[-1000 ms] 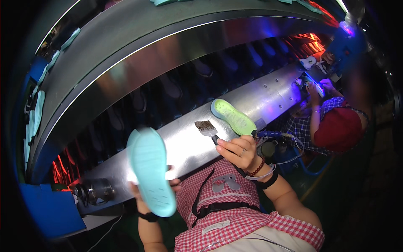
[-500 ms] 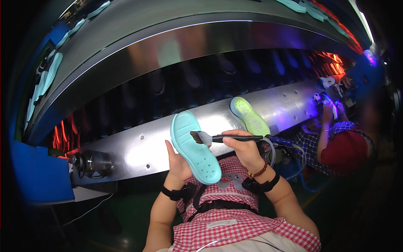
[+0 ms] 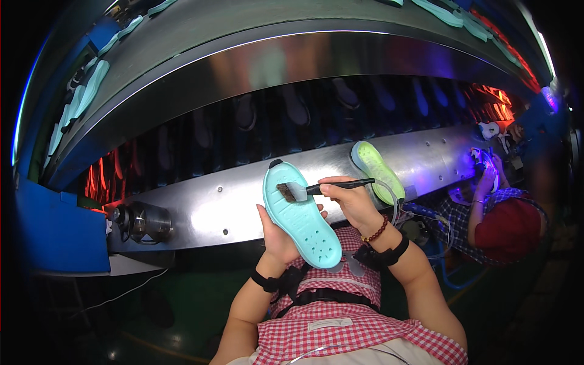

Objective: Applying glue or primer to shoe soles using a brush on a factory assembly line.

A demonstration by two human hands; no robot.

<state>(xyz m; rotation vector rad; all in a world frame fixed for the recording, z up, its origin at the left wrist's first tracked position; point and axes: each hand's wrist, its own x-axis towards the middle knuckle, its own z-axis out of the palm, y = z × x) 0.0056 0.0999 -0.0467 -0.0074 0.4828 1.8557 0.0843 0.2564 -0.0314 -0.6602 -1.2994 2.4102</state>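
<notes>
Since a second ago, the brush (image 3: 313, 190) and the aqua sole (image 3: 304, 222) have come together near the middle of the frame.
The left hand (image 3: 278, 239) grips the sole from beneath, thumb along its left edge and fingertips showing at its right; the sole lies tilted, its holed end toward the lower right. The right hand (image 3: 354, 205) has its fingers closed around the brush's black handle, the bristles over the sole's ridged upper part. Right of centre, a yellow-green sole (image 3: 378, 173) rests on the metal ledge (image 3: 198, 207), and a clear jar (image 3: 152, 222) stands at lower left.
</notes>
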